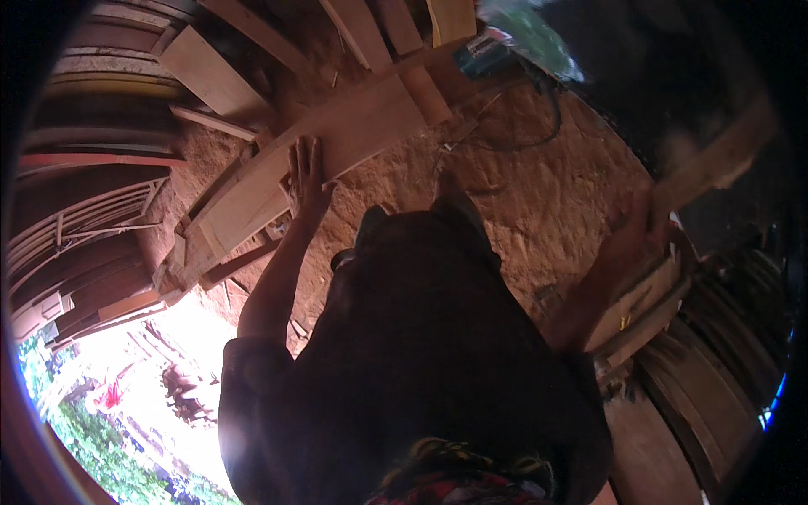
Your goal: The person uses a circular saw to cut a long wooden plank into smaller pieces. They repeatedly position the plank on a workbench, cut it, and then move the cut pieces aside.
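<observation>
My left hand lies flat with its fingers stretched out on a long wooden plank. The plank runs at a slant from lower left to upper right, over the reddish earth floor. Out to the right, in shadow, my right hand is closed at the near end of a wooden board, which slants up and away from it. Blur and darkness hide part of those fingers. A shorter wood block sits at the plank's far right end.
Several boards lean or lie at the back left. A blue-green object and a dark cable lie beyond the plank. More timber is stacked at right. Trodden earth lies between my arms; bright daylight enters at lower left.
</observation>
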